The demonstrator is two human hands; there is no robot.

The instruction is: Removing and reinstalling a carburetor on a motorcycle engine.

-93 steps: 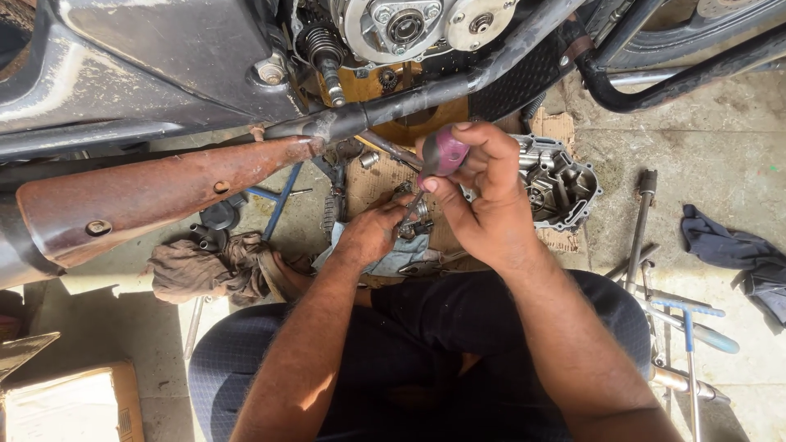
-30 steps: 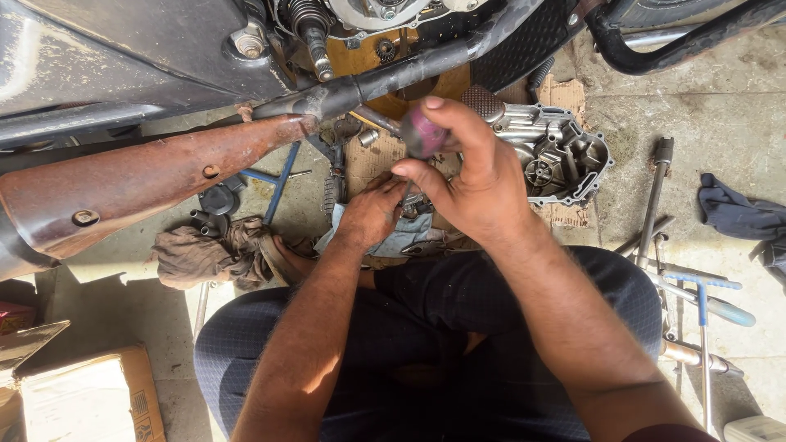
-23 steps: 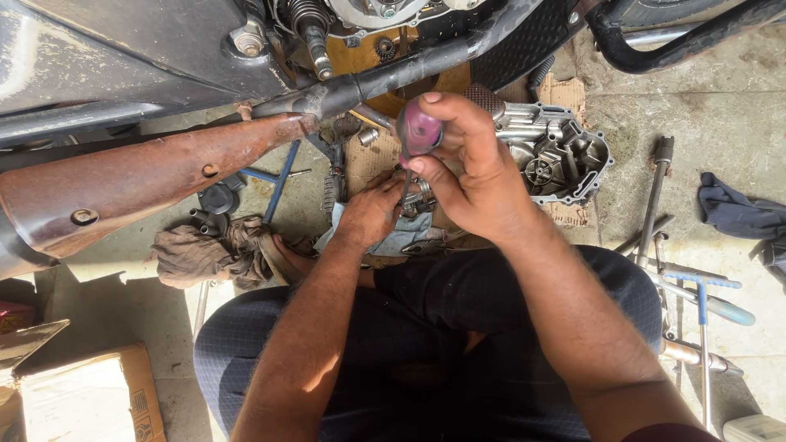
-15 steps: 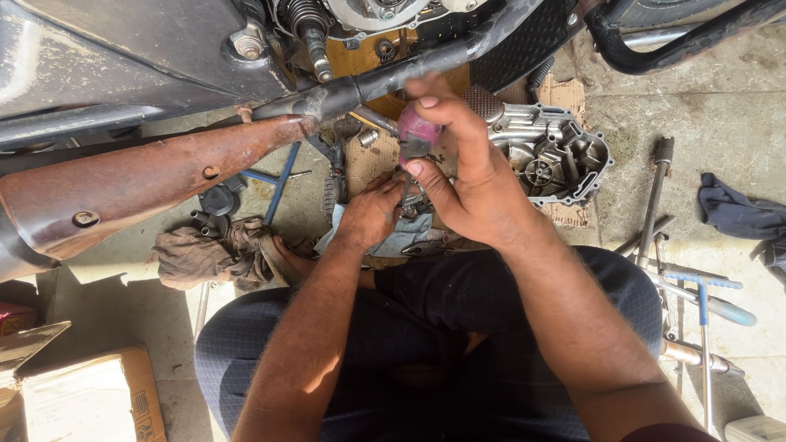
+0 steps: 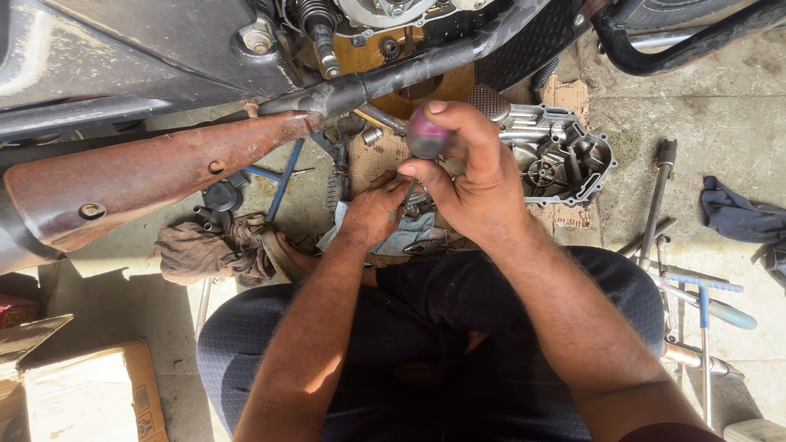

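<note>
Seated on the floor [image 5: 622, 147] under a motorcycle, just below the rusty exhaust pipe [image 5: 155, 176] and black frame tube [image 5: 409, 74]

Right hand [image 5: 471, 176] clamped around the purple handle of a screwdriver [image 5: 426, 135], held upright, tip pointing down into a small metal part [image 5: 417, 200] over a pale blue rag [image 5: 401, 237] in front of the knees

Left hand [image 5: 372, 213] closed on that small part from the side, steadying it; exact shape of the part hidden by the fingers

Step in hand, by the look of it: driving or loosening a screw in the held part, pressing down while turning

Next move likely calling for a firm downward push, tip kept square in the screw, left grip tight against twisting

Close by: grey engine cover [image 5: 561, 155] to the right, touching cardboard; brown cloth [image 5: 213, 250] to the left; long tools [image 5: 696, 286] lying well apart on the right; a cardboard box [image 5: 90, 397] at the lower left
</note>
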